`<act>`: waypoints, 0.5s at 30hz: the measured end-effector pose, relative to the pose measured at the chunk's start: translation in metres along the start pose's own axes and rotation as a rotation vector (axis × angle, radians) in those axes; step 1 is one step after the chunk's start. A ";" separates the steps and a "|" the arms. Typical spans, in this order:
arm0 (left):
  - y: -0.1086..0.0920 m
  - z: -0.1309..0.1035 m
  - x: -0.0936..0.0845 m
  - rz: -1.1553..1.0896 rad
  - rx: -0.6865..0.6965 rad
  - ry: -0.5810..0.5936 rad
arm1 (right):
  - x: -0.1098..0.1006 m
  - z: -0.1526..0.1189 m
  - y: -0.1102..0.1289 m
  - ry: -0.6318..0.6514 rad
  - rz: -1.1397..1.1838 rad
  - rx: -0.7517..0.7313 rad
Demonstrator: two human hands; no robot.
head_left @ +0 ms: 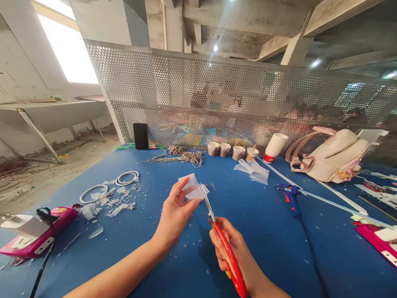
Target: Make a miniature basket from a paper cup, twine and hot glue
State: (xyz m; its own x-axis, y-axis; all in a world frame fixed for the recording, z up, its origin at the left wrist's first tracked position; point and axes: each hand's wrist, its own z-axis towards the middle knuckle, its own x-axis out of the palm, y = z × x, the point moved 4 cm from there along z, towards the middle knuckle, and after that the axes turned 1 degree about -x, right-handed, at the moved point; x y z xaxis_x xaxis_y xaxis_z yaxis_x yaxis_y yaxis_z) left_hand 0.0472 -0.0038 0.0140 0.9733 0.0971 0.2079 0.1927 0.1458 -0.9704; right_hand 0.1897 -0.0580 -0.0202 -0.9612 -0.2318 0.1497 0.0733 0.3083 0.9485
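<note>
My left hand [178, 209] pinches a small translucent ribbed sheet [192, 184] between thumb and fingers, above the blue table. Wrapped round the red handles of a pair of scissors [221, 238] is my right hand [232, 244]. The scissors' metal blades point up and away and meet the sheet's right edge; whether they cut into it I cannot tell. A stack of similar ribbed sheets [252, 170] lies farther back on the right. Scraps of the same material [119, 196] are scattered on the left, beside two white rings [127, 178].
A blue glue gun [290, 196] with a cord lies on the right, near long white strips [338, 196]. Paper cups [213, 148], twine [186, 156], a phone [140, 135] and a pale backpack [335, 153] stand along the perforated screen [155, 91]. A pink power strip [62, 215] sits left.
</note>
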 end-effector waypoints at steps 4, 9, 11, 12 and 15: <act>0.000 0.001 0.000 0.000 -0.006 0.037 | -0.003 0.001 -0.002 0.011 0.027 -0.004; 0.002 0.003 0.001 0.003 -0.007 0.087 | -0.012 -0.002 0.000 0.038 0.020 0.017; 0.003 0.003 0.001 0.003 -0.015 0.104 | -0.016 -0.003 0.001 0.064 0.017 0.026; 0.003 0.004 0.002 0.003 -0.019 0.110 | -0.017 -0.004 0.002 0.076 0.017 0.032; 0.003 0.004 0.002 0.014 -0.020 0.132 | -0.022 -0.007 0.003 0.107 0.022 0.060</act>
State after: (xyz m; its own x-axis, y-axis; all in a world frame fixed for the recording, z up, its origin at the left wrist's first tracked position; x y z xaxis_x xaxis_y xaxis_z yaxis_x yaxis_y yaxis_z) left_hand 0.0495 0.0003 0.0117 0.9836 -0.0321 0.1776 0.1803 0.1260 -0.9755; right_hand 0.2127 -0.0581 -0.0182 -0.9254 -0.3203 0.2025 0.0752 0.3686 0.9266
